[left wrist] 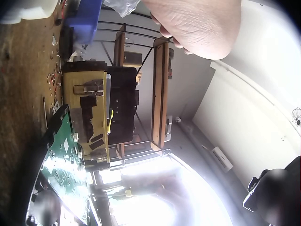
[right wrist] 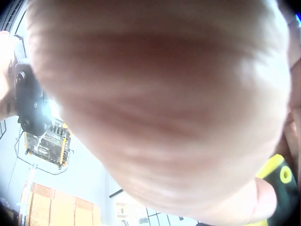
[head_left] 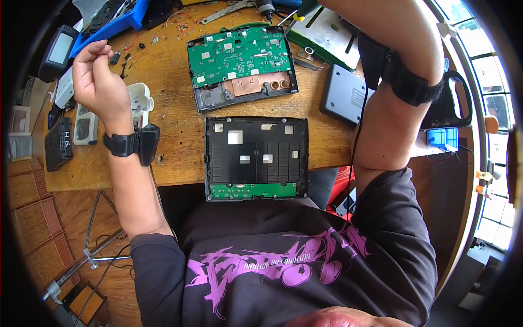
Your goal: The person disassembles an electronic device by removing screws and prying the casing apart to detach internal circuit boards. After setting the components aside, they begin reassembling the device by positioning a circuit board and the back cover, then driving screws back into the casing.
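My left hand is raised over the left side of the bench, fingers loosely curled and holding nothing. In the left wrist view, its palm fills the top. My right hand looms large in the right wrist view and grips a screwdriver with a dark and yellow handle. The head view cuts that hand off at the top, but the screwdriver's yellow collar shows there, its shaft slanting toward the right edge of a green circuit board. This board sits in a black housing.
Nearer the body, a black casing half with a green strip board lies at the bench edge. A grey box and a green-edged metal plate are on the right. A blue tray, small parts and a white container are on the left.
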Available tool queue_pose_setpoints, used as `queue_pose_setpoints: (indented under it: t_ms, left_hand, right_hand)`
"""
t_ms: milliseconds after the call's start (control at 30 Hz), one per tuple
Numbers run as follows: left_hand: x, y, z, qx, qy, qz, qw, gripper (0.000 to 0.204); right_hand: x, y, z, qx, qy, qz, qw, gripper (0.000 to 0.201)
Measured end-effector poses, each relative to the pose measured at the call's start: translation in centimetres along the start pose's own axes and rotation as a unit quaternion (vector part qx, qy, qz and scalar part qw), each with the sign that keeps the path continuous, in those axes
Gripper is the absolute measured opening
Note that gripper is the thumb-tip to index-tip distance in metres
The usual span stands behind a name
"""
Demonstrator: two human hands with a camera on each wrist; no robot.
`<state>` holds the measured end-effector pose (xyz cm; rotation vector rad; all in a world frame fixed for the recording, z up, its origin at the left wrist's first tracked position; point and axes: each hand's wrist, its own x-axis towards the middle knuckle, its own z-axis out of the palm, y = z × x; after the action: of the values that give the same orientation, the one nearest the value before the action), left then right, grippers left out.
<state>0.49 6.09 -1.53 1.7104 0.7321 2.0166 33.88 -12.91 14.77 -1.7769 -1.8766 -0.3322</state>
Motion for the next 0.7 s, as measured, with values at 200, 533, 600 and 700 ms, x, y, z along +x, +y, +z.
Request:
queue_pose_setpoints:
  t_ms: [200, 533, 600, 700]
  left_hand:
    - [0.0, -0.03, -0.01, -0.006, 0.002, -0.001, 1.0, 0.022]
    - [0.0, -0.04, -0.07, -0.002, -0.002, 0.005, 1.0, 0.02]
    - [-0.02, -0.03, -0.06, -0.003, -0.004, 0.007, 1.0, 0.02]
    - [-0.04, -0.02, -0.01, -0.006, -0.005, 0.009, 1.0, 0.019]
  right_hand:
    - [-0.04, -0.03, 0.02, -0.027, 0.013, -0.029, 0.999, 0.032]
    - [0.12, -0.54, 0.1, -0.032, -0.002, 0.001, 0.999, 0.031]
    - [0.08, -0.62, 0.07, -0.023, -0.009, 0.007, 1.0, 0.032]
    - [0.41, 0.01, 0.26, -0.03, 0.001, -0.006, 1.0, 0.033]
